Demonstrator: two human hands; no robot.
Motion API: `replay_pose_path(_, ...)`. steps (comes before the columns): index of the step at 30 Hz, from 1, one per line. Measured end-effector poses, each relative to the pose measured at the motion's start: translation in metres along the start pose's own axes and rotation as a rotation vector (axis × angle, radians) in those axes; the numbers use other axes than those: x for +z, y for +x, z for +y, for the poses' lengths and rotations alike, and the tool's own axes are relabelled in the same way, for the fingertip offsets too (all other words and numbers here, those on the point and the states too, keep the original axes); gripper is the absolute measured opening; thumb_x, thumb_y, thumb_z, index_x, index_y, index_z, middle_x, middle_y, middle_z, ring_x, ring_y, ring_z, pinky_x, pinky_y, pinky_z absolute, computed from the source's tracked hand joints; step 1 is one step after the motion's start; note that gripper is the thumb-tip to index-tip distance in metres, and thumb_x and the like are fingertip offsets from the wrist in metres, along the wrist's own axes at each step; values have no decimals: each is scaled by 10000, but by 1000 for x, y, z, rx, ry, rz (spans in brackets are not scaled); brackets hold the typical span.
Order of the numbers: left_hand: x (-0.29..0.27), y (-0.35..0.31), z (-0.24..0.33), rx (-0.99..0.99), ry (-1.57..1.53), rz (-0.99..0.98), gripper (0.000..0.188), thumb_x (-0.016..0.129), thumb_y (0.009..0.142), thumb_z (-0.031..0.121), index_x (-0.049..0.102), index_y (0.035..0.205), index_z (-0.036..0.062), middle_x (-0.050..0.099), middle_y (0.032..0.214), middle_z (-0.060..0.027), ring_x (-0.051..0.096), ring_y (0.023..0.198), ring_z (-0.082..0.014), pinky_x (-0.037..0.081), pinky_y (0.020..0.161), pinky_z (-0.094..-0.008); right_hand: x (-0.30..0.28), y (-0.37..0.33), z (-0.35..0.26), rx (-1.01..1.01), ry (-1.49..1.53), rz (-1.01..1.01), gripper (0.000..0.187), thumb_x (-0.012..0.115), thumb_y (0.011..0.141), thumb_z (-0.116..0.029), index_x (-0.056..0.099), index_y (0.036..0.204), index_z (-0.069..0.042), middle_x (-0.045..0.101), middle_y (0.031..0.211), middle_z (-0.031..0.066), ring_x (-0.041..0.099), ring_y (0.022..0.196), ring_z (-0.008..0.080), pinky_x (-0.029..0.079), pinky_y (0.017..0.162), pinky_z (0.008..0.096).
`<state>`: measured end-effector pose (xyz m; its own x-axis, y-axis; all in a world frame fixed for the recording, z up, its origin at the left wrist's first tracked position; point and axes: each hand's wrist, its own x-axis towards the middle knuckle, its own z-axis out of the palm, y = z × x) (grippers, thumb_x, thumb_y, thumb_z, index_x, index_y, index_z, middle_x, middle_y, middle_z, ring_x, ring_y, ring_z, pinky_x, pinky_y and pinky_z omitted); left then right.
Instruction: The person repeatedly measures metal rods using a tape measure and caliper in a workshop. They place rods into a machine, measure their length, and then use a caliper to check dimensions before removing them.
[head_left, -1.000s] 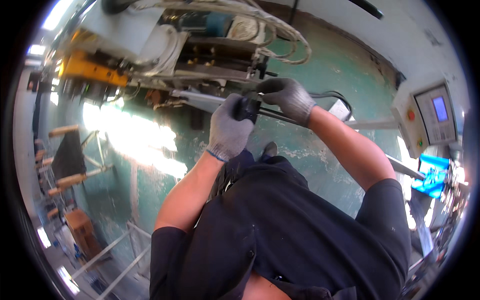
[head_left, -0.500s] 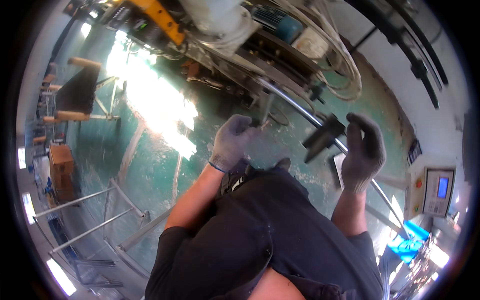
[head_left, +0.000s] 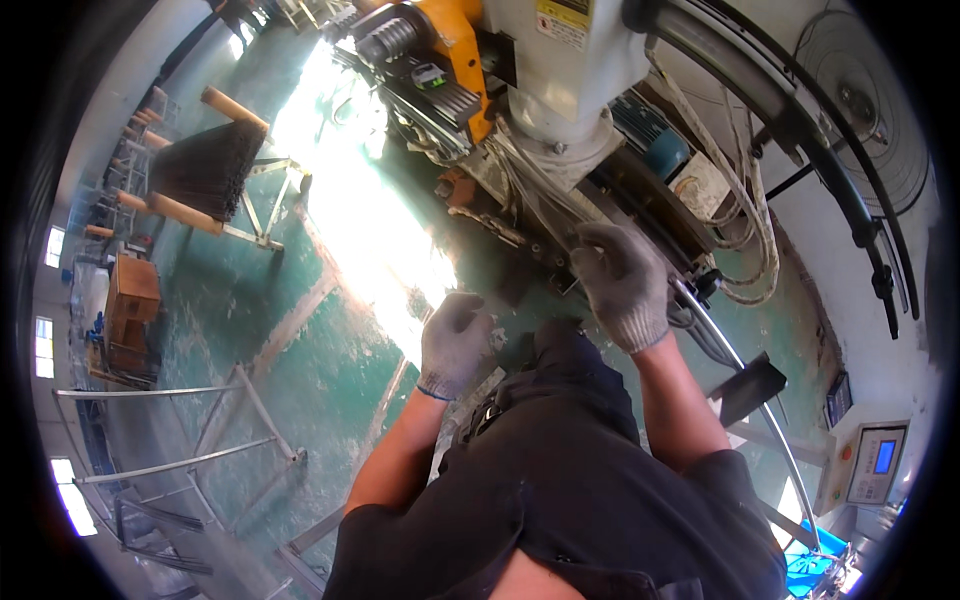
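My left hand (head_left: pixel 455 345), in a grey knitted glove, hovers before my waist with its fingers curled in. What those fingers hold, if anything, is hidden. Farther forward and to the right, my right hand (head_left: pixel 628 290), gloved alike, is beside the machine's lower bed (head_left: pixel 640 225). Its fingers bend round toward the thumb, and I cannot make out what lies between them. Thin grey strands (head_left: pixel 545 195) run from the machine toward this hand. Right of my right forearm, a bright metal rod (head_left: pixel 715 332) slants toward me, with a dark block (head_left: pixel 750 388) on it.
A white machine column (head_left: pixel 565 85) with an orange arm (head_left: pixel 462 60) stands ahead. Pale cables (head_left: pixel 765 240) loop at right, above a control box (head_left: pixel 868 465). Metal frames (head_left: pixel 180 460) stand at left, near a rack of dark rods (head_left: pixel 205 175). The green floor (head_left: pixel 255 330) has sunlit patches.
My right hand has left the rod by the dark block and moved left to the machine's bed. My left hand has drawn slightly back and lower. The view has shifted too.
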<state>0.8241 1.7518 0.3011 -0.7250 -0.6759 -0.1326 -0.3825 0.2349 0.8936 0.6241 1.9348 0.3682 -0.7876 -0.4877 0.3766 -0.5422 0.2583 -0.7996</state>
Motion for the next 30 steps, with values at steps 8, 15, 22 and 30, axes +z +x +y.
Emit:
replay_pose_path(8, -60, 85, 0, 221, 180, 117, 389, 828, 954, 57, 761, 1335, 16, 800, 1191, -150, 791, 1103, -260, 628, 986, -410, 137, 154, 11, -231, -74, 27, 492, 898, 905, -242, 762, 1353, -89, 804, 1173, 187, 771, 1135, 418, 605, 999, 533)
replay_pose_path(15, -113, 241, 23, 549, 394, 84, 467, 830, 912, 15, 704, 1361, -5, 767, 1381, -223, 751, 1269, -401, 609, 1093, -474, 248, 292, 16, -197, -219, 46, 602, 940, 871, -302, 735, 1395, -88, 778, 1259, 229, 738, 1182, 469, 592, 1039, 571)
replay_pose_path(22, -144, 364, 84, 687, 532, -119, 594, 834, 884, -8, 660, 1452, -8, 685, 1527, -268, 671, 1371, -477, 572, 1163, -522, 304, 329, 29, -60, -272, 48, 550, 929, 831, -236, 754, 1322, -61, 778, 1174, 208, 740, 1119, 439, 590, 1000, 564)
replay_pose_path(30, -134, 425, 107, 836, 451, -421, 791, 885, 789, 23, 599, 1527, 20, 626, 1576, -249, 680, 1328, -482, 591, 1133, -533, 229, 305, -17, 296, 286, -262, 559, 936, 782, -213, 775, 1288, -38, 782, 1190, 200, 752, 1124, 408, 607, 1009, 483)
